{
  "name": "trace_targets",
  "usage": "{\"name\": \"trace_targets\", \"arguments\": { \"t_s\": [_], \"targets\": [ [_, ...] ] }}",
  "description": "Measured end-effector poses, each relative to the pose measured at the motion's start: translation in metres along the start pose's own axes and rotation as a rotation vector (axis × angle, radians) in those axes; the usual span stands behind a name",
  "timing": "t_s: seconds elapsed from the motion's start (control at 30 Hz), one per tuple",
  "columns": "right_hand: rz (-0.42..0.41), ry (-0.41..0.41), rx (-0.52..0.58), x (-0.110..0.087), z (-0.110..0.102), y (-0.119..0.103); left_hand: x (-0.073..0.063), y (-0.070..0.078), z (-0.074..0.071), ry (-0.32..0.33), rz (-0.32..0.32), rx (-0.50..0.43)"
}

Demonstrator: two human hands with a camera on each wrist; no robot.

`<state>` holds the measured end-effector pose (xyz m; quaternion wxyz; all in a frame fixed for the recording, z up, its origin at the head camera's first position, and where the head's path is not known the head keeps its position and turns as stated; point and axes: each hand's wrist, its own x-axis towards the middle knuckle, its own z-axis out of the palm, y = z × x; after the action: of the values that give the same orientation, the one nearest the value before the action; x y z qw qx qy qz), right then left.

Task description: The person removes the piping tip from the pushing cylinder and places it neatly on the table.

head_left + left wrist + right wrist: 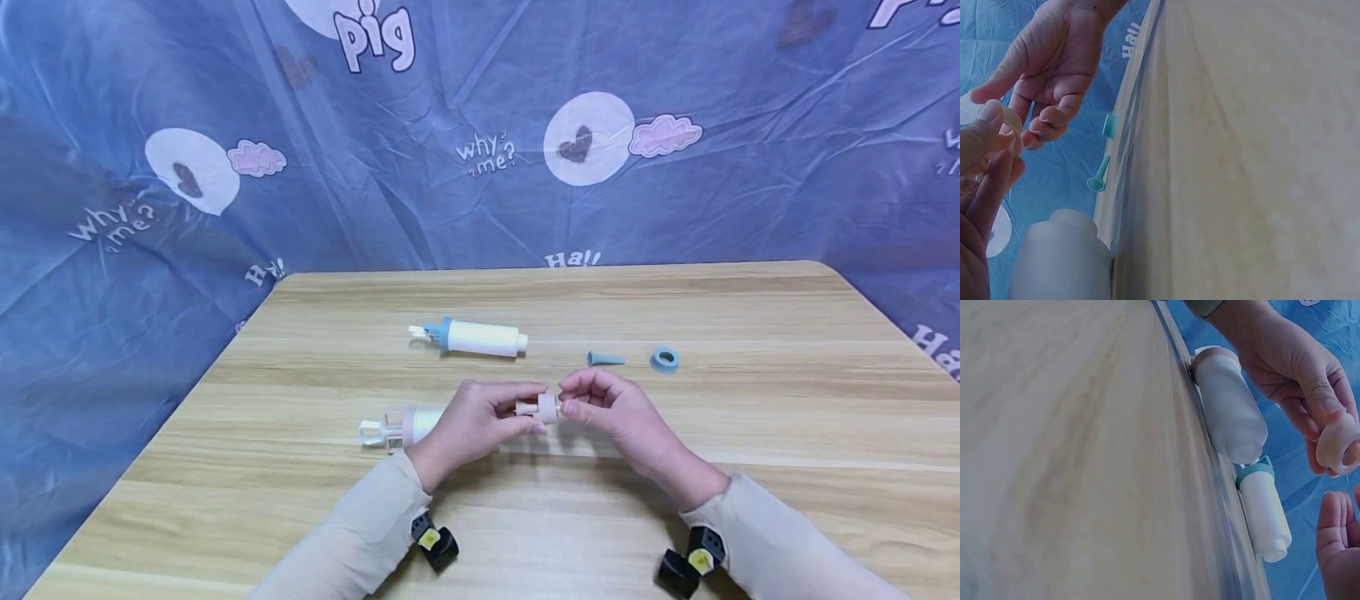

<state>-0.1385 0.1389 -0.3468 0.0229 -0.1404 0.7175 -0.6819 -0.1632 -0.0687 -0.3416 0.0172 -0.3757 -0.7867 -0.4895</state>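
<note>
A pale pink ring cap [548, 408] is gripped between the thumb and fingers of my left hand [472, 421]. To its left, between those fingers, shows a small pale pink funnel-shaped nozzle [527, 408], with a thin tip emerging from the ring's right side. My right hand [611, 404] is close by on the right, fingers loosely bent and thumb near that tip; whether it touches is unclear. Below my left hand lies a white tube with a pale pink collar [426, 423], partly hidden by the hand. In the right wrist view the ring cap [1335, 444] faces my right fingers.
Farther back lies a white tube with a blue collar [483, 338]. A blue nozzle [606, 360] and a blue ring cap [665, 359] rest to its right on the wooden table [750, 333]. A blue printed cloth [420, 208] hangs behind.
</note>
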Motion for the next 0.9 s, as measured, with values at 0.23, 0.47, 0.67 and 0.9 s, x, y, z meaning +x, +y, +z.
{"name": "trace_targets", "arguments": {
  "t_s": [0.23,0.47,0.67,0.9],
  "targets": [
    [0.049,-0.019,-0.052,-0.0009,0.0014,-0.0008,-0.0002,0.0025,-0.0003,0.008,-0.009,0.042],
    [0.076,-0.002,-0.087,-0.0018,0.0049,-0.0038,0.0004,0.0031,-0.0002,0.008,0.032,0.074],
    [0.102,0.011,-0.091,-0.0027,0.0066,-0.0046,0.0003,0.0033,0.0011,0.002,0.015,0.063],
    [0.111,0.041,-0.108,-0.0047,0.0083,-0.0071,0.0002,0.005,0.0017,-0.01,-0.032,0.053]
  ]
}}
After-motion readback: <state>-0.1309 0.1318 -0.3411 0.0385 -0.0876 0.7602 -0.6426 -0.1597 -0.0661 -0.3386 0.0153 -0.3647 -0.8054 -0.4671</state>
